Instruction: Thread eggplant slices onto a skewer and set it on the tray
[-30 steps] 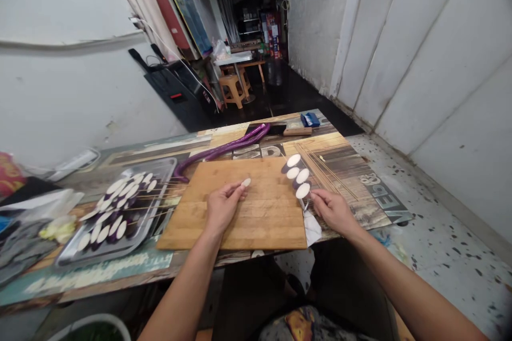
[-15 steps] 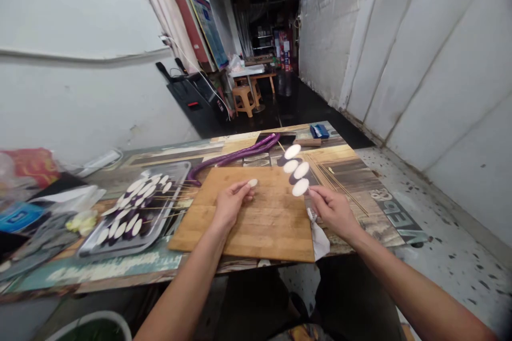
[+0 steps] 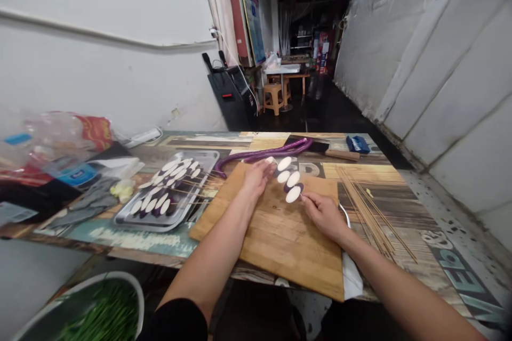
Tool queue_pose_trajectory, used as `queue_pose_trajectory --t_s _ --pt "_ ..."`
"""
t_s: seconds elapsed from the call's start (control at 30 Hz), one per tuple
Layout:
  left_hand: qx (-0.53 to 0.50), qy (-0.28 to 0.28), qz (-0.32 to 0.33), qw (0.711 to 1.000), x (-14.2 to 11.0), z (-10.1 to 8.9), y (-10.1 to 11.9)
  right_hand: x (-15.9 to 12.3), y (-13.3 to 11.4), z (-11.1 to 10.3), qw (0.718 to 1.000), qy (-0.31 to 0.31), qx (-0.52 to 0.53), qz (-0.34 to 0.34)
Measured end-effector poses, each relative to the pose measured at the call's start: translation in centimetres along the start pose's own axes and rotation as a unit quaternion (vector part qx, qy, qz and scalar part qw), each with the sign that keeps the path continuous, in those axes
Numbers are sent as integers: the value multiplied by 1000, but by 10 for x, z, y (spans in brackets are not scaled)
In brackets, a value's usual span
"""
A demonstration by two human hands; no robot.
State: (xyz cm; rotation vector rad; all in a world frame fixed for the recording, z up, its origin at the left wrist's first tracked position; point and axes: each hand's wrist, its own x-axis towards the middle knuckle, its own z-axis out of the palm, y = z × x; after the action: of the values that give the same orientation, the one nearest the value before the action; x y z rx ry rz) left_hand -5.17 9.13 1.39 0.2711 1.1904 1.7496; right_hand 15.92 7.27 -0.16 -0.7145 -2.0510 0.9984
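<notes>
Left arm showing bare from wrist up, black sleeve covering it near bowl. Right arm showing bare throughout. Both hands, left hand and right hand, wearing no gloves, rings, watch.

Head-worn camera, looking forward and down over the bench.

There is a single view, from the person's own head: it faces along the bench toward a dark corridor beyond, tilted downward so both forearms enter from the bottom edge. It sits close to the cutting board, which fills the lower centre, with a metal tray to the left and white walls on either side.
</notes>
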Motion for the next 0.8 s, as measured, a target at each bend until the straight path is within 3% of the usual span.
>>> queue_pose_trajectory --t_s 0.3,0.57,0.8 --pt "-12 -26 10 1000 0 0 3 2 -4 -1 1000 -10 3 25" --pt "3 -64 69 996 -2 -1 3 0 -2 -3 998 -28 4 52" --pt "-11 -28 60 998 0 4 3 0 -2 -3 996 -37 27 74"
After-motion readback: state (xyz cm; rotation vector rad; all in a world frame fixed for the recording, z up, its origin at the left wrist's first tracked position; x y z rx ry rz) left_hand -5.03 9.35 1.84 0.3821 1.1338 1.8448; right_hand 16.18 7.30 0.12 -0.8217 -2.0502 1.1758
